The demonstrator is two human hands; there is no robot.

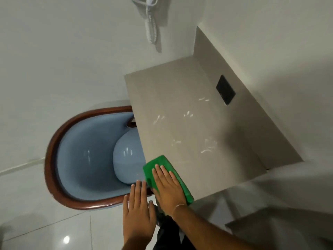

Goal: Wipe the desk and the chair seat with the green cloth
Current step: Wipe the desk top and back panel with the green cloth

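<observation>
The green cloth [158, 164] lies flat on the near left corner of the beige desk [180, 109]. My right hand [166, 186] presses on it, palm down, fingers together and stretched out. My left hand [137, 212] hovers flat and open beside it, over the edge of the chair, holding nothing. The chair [54, 159] has a dark wooden rim and a light blue shell; its blue seat cushion [126, 156] is partly tucked under the desk's left edge.
A black socket plate [225, 89] sits in the desk's raised back panel. A white wall-mounted hair dryer with a coiled cord [151, 24] hangs above the desk's far end. Glossy white floor tiles [54, 228] lie to the left. Smears [187, 115] glint on the desk top.
</observation>
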